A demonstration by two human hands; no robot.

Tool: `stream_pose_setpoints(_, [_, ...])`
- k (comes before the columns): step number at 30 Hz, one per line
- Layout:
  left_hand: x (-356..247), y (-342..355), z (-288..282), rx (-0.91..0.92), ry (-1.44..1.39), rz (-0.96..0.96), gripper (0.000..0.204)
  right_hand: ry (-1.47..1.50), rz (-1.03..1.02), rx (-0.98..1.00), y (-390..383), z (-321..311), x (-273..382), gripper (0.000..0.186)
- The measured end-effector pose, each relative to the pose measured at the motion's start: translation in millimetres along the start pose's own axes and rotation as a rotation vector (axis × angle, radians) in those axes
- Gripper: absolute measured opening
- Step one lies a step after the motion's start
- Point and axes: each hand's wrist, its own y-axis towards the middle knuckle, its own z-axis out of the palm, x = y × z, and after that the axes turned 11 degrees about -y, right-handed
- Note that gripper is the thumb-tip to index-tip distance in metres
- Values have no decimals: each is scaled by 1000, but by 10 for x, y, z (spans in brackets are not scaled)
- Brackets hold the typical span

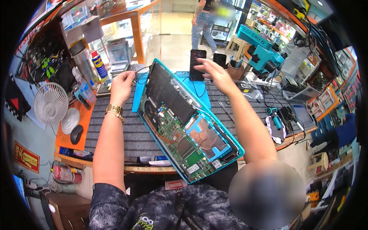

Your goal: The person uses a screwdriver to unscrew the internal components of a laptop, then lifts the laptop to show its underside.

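A teal laptop base with its bottom cover off lies tilted across the bench's near edge, its near corner close to my body. Its green circuit board, black battery and a drive bay edged with blue tape are exposed. My left hand, with a gold watch on the wrist, is closed in a pinch on a thin black cable beside the laptop's far left corner. Over the laptop's far right side, my right hand is raised with fingers apart, overlapping a dark upright phone.
Beneath the laptop are a blue mat and a grey ribbed mat. A white fan, a mouse and a spray can stand left. A teal microscope and tangled cables are right. Beyond the bench, a person stands.
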Motion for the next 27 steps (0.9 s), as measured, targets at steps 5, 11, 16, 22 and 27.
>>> stream_pose_setpoints(5, [191,-402,-67,0,-149,-162,26,-152,-30,-275,-770,-216,-255,40])
stream_pose_setpoints(11, [539,-545,-171,32,-176,-196,25,-118,99,-356,-1793,27,-398,30])
stream_pose_setpoints(16, [534,-503,-99,71,-223,-348,26,18,346,-518,-2436,221,-697,35])
stream_pose_setpoints(22, [555,-489,-154,144,-279,-401,27,-290,324,-375,-2354,441,-869,36])
stream_pose_setpoints(27, [521,-490,-148,46,-326,-383,25,-536,330,-263,-2568,357,-838,36])
